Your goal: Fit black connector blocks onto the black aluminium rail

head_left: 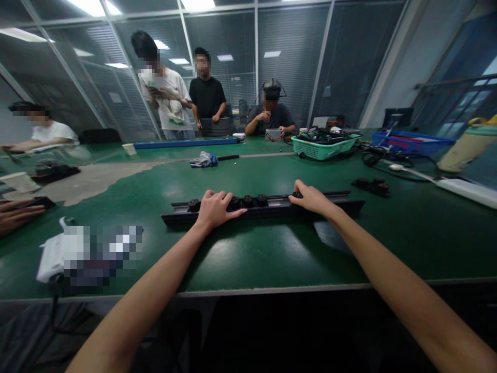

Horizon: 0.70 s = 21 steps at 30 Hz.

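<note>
Standing in the room and looking through the head camera, I see a person leaning over a green work bench (272, 259) with both arms reaching out to 12 o'clock. On the bench lies a long black rail (264, 208), set crosswise, carrying a row of small round black parts (248, 201). The left hand (217, 210) lies palm down across the rail, fingers spread flat and open, gripping nothing that I can see. The right hand (310, 199) rests at the rail's other end, its fingers draped over the last of the round parts; whether they are actually closing on it, I cannot tell. At 9 o'clock, another person's hand (15, 215) enters at the bench edge, apart from the two on the rail. Near 1 o'clock sits a teal plastic basket (324, 147) heaped with black cables, and a blue bin (411, 142) lies beyond it at 2 o'clock. A small cluster of black parts (368, 186) sits at 3 o'clock, just past the rail's end. A crumpled cloth (204, 159) lies at 12 o'clock, and a long blue bar (186, 143) runs behind it. Across the bench, a seated person wearing a head-mounted rig (272, 109) works at 12 o'clock, with two standing people (205, 90) to their side.
</note>
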Available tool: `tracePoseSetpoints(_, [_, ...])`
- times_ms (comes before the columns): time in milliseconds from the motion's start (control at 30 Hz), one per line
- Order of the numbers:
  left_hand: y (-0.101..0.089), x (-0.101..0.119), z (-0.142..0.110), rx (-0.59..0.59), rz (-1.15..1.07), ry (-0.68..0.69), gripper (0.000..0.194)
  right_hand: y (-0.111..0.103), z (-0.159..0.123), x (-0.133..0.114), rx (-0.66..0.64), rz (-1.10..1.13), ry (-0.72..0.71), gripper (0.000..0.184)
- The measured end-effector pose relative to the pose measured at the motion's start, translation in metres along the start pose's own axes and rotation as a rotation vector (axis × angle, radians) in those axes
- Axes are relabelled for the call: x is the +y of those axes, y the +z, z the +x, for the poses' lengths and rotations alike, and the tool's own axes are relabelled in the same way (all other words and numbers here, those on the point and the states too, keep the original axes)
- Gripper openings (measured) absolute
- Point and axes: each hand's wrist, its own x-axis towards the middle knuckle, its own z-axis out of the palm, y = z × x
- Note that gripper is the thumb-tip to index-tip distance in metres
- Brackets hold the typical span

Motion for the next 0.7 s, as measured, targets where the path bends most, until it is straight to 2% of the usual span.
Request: tracePoseSetpoints(700, [0.0, 0.001, 0.001, 0.0, 0.042, 0.018, 0.064, -0.001, -0.002, 0.017, 0.028, 0.048, -0.009, 0.023])
